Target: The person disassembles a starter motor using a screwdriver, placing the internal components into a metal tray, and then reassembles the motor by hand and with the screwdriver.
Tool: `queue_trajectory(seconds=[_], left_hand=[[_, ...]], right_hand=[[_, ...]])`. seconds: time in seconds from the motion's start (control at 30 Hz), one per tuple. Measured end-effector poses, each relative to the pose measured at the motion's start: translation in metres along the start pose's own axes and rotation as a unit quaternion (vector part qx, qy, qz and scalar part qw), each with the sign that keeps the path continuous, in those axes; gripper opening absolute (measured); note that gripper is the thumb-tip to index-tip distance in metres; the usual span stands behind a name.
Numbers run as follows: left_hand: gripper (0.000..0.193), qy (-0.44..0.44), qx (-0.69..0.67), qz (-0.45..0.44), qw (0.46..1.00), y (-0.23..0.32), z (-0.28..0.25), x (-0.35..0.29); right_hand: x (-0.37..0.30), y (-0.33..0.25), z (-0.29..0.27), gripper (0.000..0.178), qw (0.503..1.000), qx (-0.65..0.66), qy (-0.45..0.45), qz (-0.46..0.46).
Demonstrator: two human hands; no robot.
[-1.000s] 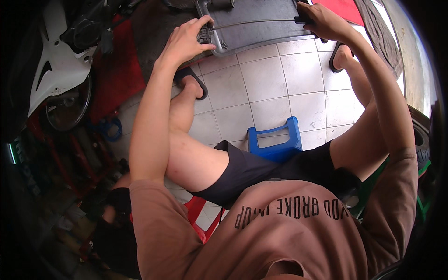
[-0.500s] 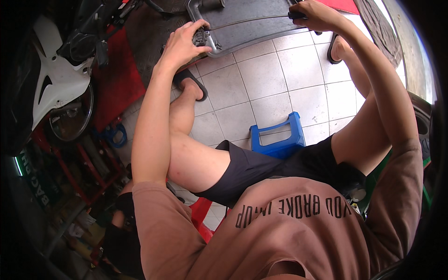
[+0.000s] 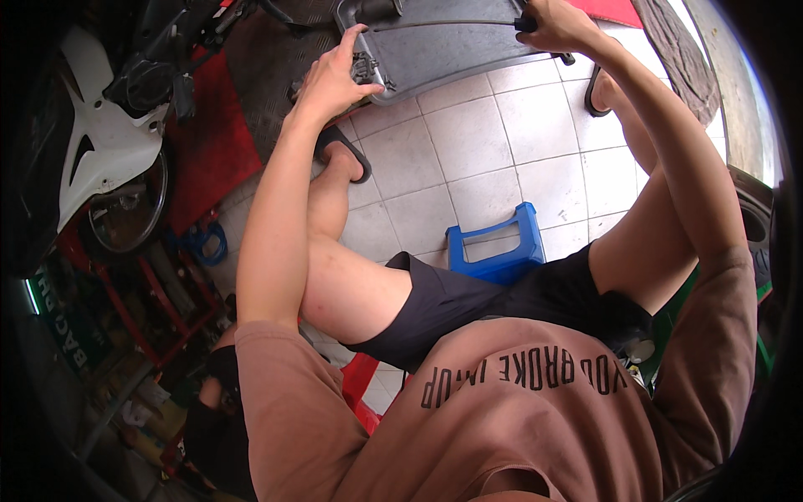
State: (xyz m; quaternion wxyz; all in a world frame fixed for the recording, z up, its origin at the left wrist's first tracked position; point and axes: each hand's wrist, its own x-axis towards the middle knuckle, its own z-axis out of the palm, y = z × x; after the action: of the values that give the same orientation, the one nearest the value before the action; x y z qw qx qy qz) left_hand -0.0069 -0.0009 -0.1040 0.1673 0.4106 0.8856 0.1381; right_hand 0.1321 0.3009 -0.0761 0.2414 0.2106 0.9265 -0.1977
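Your right hand gripped the short black handle of a thin grey rod stretching toward your splayed left hand.

The left hand now points its index finger straighter, toward one o'clock, instead of curling it. The right hand, with its black handle, sits slightly nearer nine o'clock; the thin rod lies closer to twelve.
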Motion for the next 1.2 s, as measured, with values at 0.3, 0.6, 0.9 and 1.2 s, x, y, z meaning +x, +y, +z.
queue_trajectory(seconds=[0.3, 0.6, 0.9, 1.2], left_hand=[[0.085, 0.065, -0.032, 0.039, 0.997, 0.055, -0.013, 0.006], [0.083, 0.066, -0.009, 0.026, 0.997, 0.051, -0.017, -0.002], [0.074, 0.023, 0.04, -0.069, 0.997, 0.009, -0.036, -0.037], [0.055, 0.046, 0.046, -0.05, 0.997, -0.02, -0.038, -0.053]], right_hand=[[0.006, -0.063, 0.044, 0.042, 0.893, 0.438, 0.002, -0.104], [0.024, -0.099, 0.054, 0.034, 0.884, 0.445, -0.017, -0.143], [0.096, -0.125, 0.117, 0.033, 0.956, 0.287, -0.021, -0.06], [0.113, -0.151, 0.162, 0.045, 0.993, 0.111, -0.045, 0.0]])
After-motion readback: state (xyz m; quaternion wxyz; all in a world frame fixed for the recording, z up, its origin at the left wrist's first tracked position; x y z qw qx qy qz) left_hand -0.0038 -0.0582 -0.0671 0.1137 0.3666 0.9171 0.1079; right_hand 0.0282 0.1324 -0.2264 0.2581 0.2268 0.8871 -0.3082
